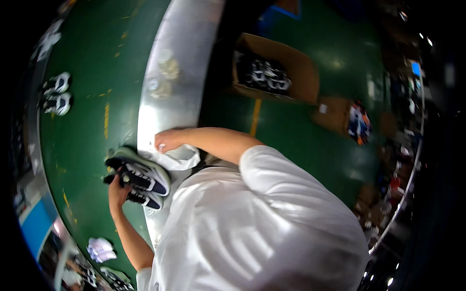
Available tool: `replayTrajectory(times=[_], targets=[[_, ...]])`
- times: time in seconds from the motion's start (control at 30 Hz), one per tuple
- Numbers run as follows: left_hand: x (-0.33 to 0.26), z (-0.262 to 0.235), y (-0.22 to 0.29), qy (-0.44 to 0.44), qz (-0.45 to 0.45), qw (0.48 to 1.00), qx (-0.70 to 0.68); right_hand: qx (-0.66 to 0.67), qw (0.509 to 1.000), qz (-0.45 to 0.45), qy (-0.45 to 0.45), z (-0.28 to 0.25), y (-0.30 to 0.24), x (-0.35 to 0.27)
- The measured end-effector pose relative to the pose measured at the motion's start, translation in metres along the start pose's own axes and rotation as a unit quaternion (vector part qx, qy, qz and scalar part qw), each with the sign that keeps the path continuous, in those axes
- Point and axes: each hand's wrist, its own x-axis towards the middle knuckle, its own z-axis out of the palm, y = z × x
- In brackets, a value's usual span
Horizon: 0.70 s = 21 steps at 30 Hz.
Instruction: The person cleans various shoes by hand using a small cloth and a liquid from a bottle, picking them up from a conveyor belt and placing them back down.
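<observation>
At the left edge of a shiny metal bench [170, 104], my left hand [118, 193] is closed round the near side of several black and white sneakers [141, 179] bunched together. Their pale soles and toes point toward my body, and the part inside my grip is hidden. A greenish edge shows on the farthest shoe. My right hand [170, 139] is closed over the bench, fingers pinching a thin white sheet or bag [179, 160]. That white piece hangs in a loose loop between the hand and my waist; whether it is cloth, paper or plastic cannot be made out.
Right of the bench stands an open cardboard box [296, 72] with dark and white shoes inside. Beyond it is a smaller carton [332, 114] beside colourful items. White sneakers [57, 94] sit at the far left; pale lilac shoes [101, 250] lie lower left. The floor [92, 145] is green.
</observation>
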Motion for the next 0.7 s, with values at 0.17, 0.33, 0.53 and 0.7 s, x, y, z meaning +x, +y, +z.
replayTrajectory(times=[0.17,0.33,0.53,0.7], targets=[[0.026,-0.004,0.004,-0.097,-0.060,0.985,0.127,0.010,1.000,-0.029,0.004,-0.009,0.000,-0.018],[0.024,-0.015,0.003,-0.094,-0.065,0.980,0.160,0.010,0.999,0.044,-0.008,-0.028,-0.029,-0.039],[0.034,-0.060,-0.011,0.107,-0.157,0.952,0.239,0.022,0.999,0.046,0.004,-0.001,-0.016,-0.076],[0.058,-0.146,-0.024,0.259,-0.227,0.914,0.217,-0.008,0.999,0.046,-0.025,-0.002,0.000,-0.070]])
